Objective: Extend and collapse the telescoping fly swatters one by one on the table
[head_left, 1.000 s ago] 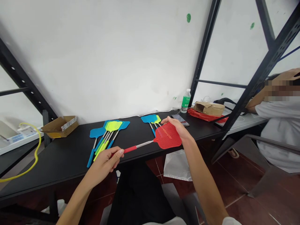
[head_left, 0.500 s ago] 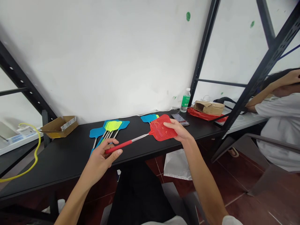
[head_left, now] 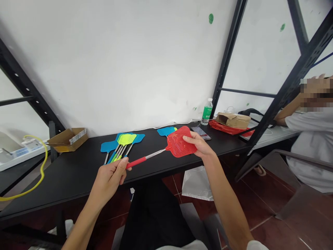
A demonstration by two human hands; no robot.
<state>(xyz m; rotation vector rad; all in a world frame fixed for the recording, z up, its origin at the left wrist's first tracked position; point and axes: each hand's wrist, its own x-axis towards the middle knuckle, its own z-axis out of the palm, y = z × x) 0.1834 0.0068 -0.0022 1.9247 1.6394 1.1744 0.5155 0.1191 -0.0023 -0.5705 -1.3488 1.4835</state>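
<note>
Head view shows me the red fly swatter (head_left: 179, 145) strung between both hands, its long axis running mostly side to side and slanting slightly away from the body towards the right. At the left end I see the left hand (head_left: 111, 176) closed around the red grip (head_left: 136, 162), thumb uppermost. From there the metal shaft (head_left: 155, 154) leads across to the paddle, where the right hand (head_left: 201, 144) pinches the far edge, thumb on the visible face and fingers behind. So neither hand is nearer; each has its own end, the left on the handle and the right on the mesh. I see it over the front part of the black table (head_left: 70, 177), with the larger group of blue and yellow-green swatters (head_left: 126, 139) just beyond the left hand.
</note>
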